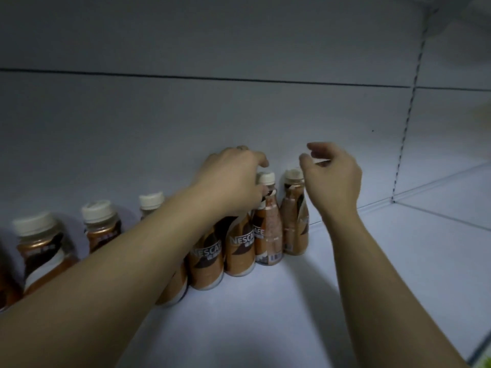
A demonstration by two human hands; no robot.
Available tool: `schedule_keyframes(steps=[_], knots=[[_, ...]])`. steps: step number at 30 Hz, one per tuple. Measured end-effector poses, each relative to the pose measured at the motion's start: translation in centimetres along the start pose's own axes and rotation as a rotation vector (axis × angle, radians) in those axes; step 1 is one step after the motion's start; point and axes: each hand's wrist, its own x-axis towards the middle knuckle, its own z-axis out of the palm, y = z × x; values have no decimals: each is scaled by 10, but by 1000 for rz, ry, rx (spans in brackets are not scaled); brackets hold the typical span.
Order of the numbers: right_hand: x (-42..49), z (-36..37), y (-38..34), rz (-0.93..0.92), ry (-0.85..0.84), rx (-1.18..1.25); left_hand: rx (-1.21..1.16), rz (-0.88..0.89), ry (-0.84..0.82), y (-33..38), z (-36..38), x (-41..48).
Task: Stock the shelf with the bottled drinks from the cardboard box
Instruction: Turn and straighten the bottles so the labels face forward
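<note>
Left hand (pixel 233 179) is gripping a bottle (pixel 239 245) top, right hand (pixel 333 176) hovering loosely open, empty; best nudging it snug on the shelf (pixel 345 274).

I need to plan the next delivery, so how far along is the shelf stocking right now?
Done: a row of coffee bottles already stands along the back of the shelf. In hand: the left hand rests on bottle tops in that row; the right hand hovers open by the rightmost bottle. Left: bare shelf to the right. The box is out of view.
</note>
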Motion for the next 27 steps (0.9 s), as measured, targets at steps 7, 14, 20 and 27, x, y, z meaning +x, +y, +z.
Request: schedule_keyframes(steps=[7,14,20,27], knots=[[-7,11,45,-25,-278,-26,39,68,-169,7,14,29],[-11,14,47,-65,-318,-73,199,136,-259,7,3,42],[-6,7,50,58,-295,82,415,143,-171,9,11,45],[-9,4,52,136,-439,274,286,53,-70,10,24,37]])
